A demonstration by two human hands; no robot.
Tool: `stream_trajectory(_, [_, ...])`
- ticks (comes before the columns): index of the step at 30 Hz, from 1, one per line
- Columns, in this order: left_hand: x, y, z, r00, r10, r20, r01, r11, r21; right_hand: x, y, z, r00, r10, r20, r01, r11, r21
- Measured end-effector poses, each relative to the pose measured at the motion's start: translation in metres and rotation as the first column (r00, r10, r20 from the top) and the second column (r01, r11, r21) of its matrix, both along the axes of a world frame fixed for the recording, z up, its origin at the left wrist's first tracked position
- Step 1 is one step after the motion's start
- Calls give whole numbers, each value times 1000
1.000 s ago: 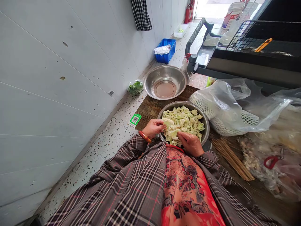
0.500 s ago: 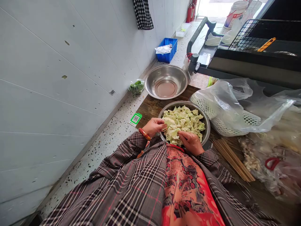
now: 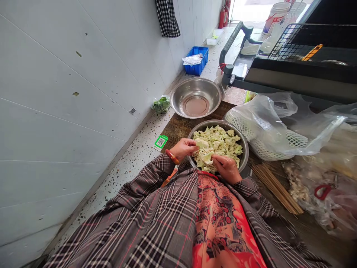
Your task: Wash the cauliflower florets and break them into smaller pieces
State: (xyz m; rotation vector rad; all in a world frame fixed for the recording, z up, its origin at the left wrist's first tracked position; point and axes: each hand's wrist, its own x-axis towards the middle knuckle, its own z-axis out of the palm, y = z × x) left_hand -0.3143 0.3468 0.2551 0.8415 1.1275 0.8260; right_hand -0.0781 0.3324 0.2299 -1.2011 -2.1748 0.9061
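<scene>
A steel bowl full of pale green cauliflower florets sits on a dark wooden board right in front of me. My left hand grips one cauliflower piece at the bowl's near left rim. Its wrist wears an orange bangle. My right hand pinches the same piece from the near side, fingers closed on it. Both sleeves are plaid.
An empty steel basin stands beyond the bowl. Plastic bags with white mesh lie to the right, beside bamboo skewers. A green QR sticker, a bag of greens and a blue crate lie along the wall.
Both hands stay on the cauliflower piece at the bowl's near edge, shifting only slightly. The view wobbles a little.
</scene>
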Motion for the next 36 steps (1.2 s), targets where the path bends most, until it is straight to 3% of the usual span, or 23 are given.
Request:
stream_trajectory(12, [34,-6,-2,947,321,-17,-321,947,30,-13,-6,9,986,-141,-88,134,988,-76])
stream_trajectory(17, [36,-7,2,949,286,-133,-267,953,143,-10,-3,7,986,-138,-95,134,990,-46])
stream_trajectory(24, [21,2,19,995,29,-92,-18,992,123,5,5,10,998,-64,-8,64,998,19])
stream_trajectory(36, [15,6,21,998,-56,-30,56,998,-1,-2,6,11,996,-69,51,64,995,82])
